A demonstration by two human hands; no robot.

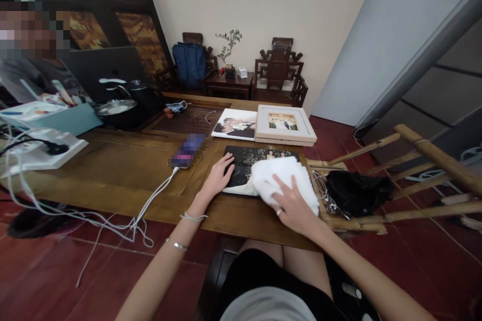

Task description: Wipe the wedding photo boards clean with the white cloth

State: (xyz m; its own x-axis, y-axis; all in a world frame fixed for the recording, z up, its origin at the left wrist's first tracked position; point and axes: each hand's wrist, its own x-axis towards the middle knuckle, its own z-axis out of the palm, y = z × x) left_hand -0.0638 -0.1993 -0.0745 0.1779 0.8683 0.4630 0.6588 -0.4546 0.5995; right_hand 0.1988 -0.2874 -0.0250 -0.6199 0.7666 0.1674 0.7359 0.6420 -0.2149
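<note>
A dark wedding photo panel (241, 166) lies flat near the front edge of the wooden table. My left hand (219, 174) rests on its left edge with the fingers stretched out, holding nothing. Over the panel's right part is a folded white cloth (286, 173), which hides much of the picture beneath. My right hand (291, 205) grips this cloth from above and presses it down, some fingers extended across it; the thumb is hard to see. Just behind the panel are a white-edged photo print (235, 124) and a pale framed photo (284, 123).
A phone (186, 150) on white cables lies left of my left hand. Further left are a power strip (48, 150), a light-blue box (56, 118), a black pot (118, 110) and a person behind a laptop (109, 67). A bamboo chair (406, 160) holding a black bag (357, 193) stands right.
</note>
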